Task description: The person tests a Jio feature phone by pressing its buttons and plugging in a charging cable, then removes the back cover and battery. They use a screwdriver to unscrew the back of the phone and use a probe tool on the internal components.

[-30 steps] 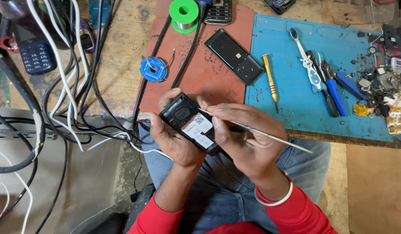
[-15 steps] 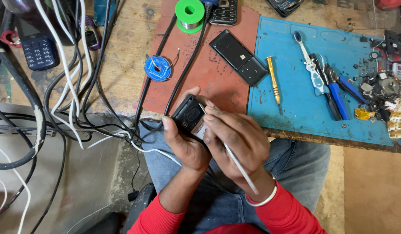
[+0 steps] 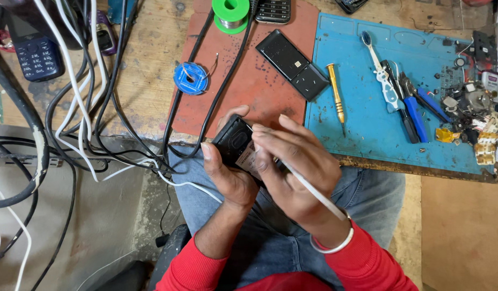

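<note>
Compared with half a second ago, both hands have shifted little: the white thin tool [image 3: 313,188] now slants a bit lower across the right wrist, and the small black phone [image 3: 235,143] stays over the lap at the desk's front edge. Around the phone's lower side the left hand [image 3: 227,178] is closed, thumb on its left edge and fingertips showing above its top. Over the phone's right half lies the right hand [image 3: 295,167], curled and pinching the white tool, whose tip is hidden under the fingers at the phone's open back. A white bangle [image 3: 335,245] circles the right wrist, and red sleeves cover both forearms. Just beyond the hands lies a reddish mat [image 3: 260,91] with a black phone cover [image 3: 292,63], a blue wire spool [image 3: 190,78] and a green solder reel [image 3: 230,13]. To the right, a blue work mat [image 3: 367,124] carries a yellow screwdriver [image 3: 335,91], a toothbrush [image 3: 379,75] and blue-handled tools [image 3: 413,110]. Black and white cables [image 3: 82,108] trail over the desk [image 3: 141,70] at left.
</note>
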A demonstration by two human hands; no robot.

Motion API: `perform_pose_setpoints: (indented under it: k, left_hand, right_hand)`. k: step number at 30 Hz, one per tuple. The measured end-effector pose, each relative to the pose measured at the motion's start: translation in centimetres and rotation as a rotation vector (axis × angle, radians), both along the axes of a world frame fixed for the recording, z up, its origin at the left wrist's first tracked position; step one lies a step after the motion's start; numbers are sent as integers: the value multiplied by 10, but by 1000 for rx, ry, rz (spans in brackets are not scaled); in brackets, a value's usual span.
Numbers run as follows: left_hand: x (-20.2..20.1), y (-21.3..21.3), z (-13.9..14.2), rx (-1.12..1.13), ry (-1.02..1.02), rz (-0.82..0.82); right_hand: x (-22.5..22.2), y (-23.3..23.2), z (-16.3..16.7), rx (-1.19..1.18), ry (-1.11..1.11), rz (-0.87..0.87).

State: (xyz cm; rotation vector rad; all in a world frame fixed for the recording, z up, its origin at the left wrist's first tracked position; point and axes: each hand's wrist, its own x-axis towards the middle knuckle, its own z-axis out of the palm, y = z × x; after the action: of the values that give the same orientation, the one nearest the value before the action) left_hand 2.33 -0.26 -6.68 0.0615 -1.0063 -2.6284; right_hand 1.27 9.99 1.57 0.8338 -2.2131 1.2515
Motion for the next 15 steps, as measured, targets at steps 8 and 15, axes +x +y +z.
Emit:
perform_pose_setpoints:
  k: [8,15]
  left_hand:
    - [-4,-16,4,205,110,-291]
    - [-9,-17,3,362,133,-248]
  right_hand:
    - [-21,26,-1,-600,-713,273]
    - [-33,27,-17,-836,-812,299]
